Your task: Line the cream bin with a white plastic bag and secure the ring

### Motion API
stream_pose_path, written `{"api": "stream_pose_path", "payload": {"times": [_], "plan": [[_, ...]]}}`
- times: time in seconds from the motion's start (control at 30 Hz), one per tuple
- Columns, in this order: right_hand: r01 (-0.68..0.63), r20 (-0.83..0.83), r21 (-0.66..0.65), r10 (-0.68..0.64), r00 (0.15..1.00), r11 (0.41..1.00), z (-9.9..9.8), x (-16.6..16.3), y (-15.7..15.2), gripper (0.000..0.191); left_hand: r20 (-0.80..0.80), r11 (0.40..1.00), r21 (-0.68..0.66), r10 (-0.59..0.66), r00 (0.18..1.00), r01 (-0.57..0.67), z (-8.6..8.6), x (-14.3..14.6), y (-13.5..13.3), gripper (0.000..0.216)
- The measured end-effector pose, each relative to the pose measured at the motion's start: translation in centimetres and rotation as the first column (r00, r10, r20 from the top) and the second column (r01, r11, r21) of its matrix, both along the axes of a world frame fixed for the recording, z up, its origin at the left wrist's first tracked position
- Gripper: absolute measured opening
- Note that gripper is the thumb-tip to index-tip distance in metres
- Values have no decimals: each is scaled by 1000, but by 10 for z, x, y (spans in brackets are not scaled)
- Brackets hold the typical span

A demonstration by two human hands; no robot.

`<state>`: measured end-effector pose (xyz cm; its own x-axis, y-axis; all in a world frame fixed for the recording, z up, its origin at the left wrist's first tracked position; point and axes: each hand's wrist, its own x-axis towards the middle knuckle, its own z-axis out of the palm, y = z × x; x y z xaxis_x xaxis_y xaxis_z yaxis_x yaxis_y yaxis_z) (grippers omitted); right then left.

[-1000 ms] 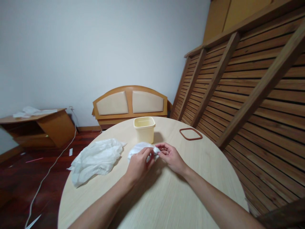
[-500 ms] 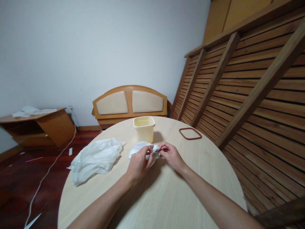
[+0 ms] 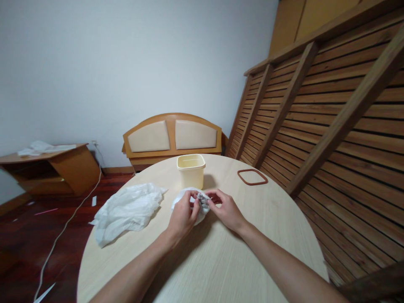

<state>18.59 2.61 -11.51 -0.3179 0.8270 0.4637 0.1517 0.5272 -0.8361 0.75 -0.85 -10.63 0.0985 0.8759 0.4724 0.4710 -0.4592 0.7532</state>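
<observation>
On the round pale wooden table, my left hand and my right hand both pinch a small crumpled white plastic bag between them, fingers closed on its bunched end. The rest of that bag lies on the table behind my left hand. A cream plastic container without a lid stands just beyond the hands. A larger crumpled white plastic bag lies to the left.
A brown rubber seal ring lies at the table's far right. A slatted wooden bed frame leans on the right. A headboard stands against the wall, a low wooden cabinet at left, a cable on the floor.
Both hands have drawn slightly closer and kept working the bunched end of the small bag, which now looks more tightly gathered between the fingertips.
</observation>
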Motion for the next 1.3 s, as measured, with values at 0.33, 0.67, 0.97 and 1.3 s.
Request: {"api": "stream_pose_path", "payload": {"times": [0.33, 0.67, 0.97, 1.3], "plan": [[27, -91, -99, -36, 995, 995, -1, -1, 1, 15, -326, 969, 199, -79, 942, 150, 3, -6, -1, 18], [75, 63, 86, -81, 995, 993, 0, -1, 0, 13, -544, 958, 282, 121, 830, 46, -4, -11, 7, 13], [101, 194, 216, -144, 970, 971, 5, 7, 0, 17, -293, 964, 261, 34, 956, 45, -5, -10, 10, 10], [-158, 371, 256, 54, 927, 954, -8, 2, -4, 63, -267, 978, 166, -80, 960, 128, 8, -11, 4, 13]]}}
